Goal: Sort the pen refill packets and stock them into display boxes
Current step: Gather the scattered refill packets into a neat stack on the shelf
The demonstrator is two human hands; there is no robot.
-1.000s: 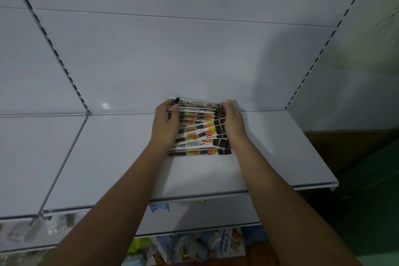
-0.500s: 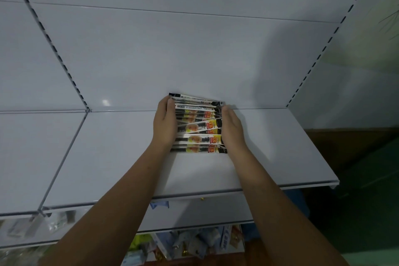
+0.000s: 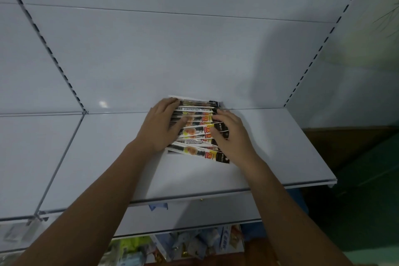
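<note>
Fanned pen refill packets (image 3: 195,134) on white shelf (image 3: 269,149), left hand (image 3: 160,125) pressing their left ends, right hand (image 3: 234,134) their right ends, fingers (image 3: 167,103) extended flat

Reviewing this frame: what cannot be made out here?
Head view:
- Count of refill packets: unclear, because the left hand and right hand cover both ends.
- Print on the packets: too small and blurred.
- The goods below: blurred and cut off by the bottom edge.

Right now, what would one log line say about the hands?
left hand: presses packets | right hand: presses packets | packets: fanned pile on shelf
</note>
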